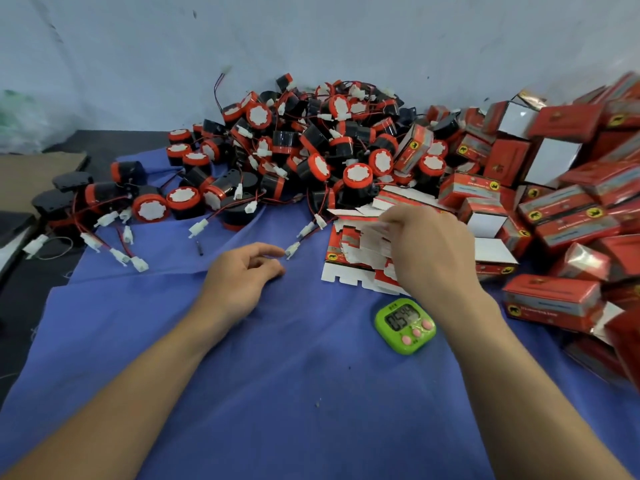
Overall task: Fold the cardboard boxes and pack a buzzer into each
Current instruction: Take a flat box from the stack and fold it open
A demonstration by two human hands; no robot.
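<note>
A big heap of black-and-red buzzers (294,140) with white caps and wired white plugs fills the back of the blue cloth (277,375). To its right lies a stack of flat, unfolded red-and-white cardboard boxes (353,258). My right hand (429,244) is over that stack, its fingers pinching a flat box at the top. My left hand (242,271) rests on the cloth beside the stack, fingers loosely curled and holding nothing. A white plug (292,250) lies just past its fingertips.
Folded red boxes (554,202) are piled along the right side, some with white ends open. A green digital timer (405,325) sits on the cloth under my right forearm. Brown cardboard (38,174) lies at the far left. A pale wall stands behind.
</note>
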